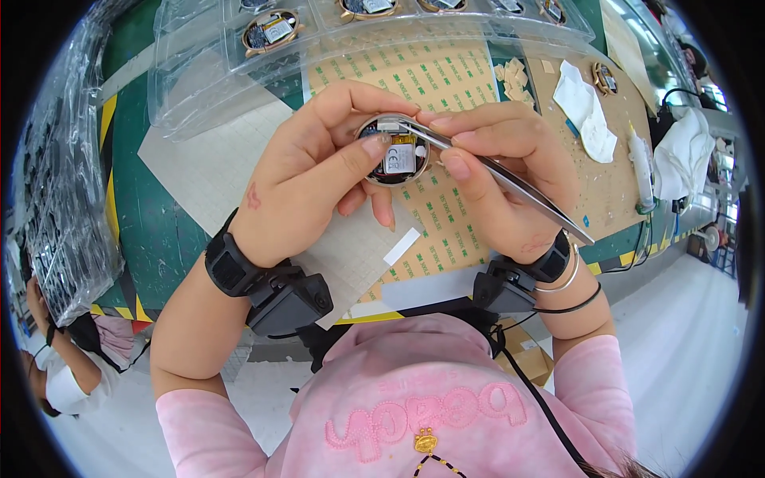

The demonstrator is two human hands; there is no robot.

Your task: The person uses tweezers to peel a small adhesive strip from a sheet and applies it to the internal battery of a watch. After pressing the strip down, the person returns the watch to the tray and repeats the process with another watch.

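My left hand [307, 171] is closed round an open round watch case [401, 180], its thumb over the left rim. Inside the case lie a silvery battery [401, 159], a strip of amber film and dark circuitry. My right hand [510, 159] grips a pair of metal tweezers [530, 195] like a pen. The tweezer tips reach into the upper part of the case, at a small pale metal part. Whether they pinch that part I cannot tell. Beneath my hands are a printed tan adhesive-backed sheet [438, 231] and a grey lined sheet [323, 263] with a small white strip [402, 247].
Clear plastic trays [215, 88] at the back hold several watch cases [271, 32]. On the right, a brown board [613, 171] carries a white cloth [586, 111], another watch case [605, 78] and a glue tube [640, 171]. Stacked wrapped trays [68, 183] stand left; a person [76, 374] is beyond.
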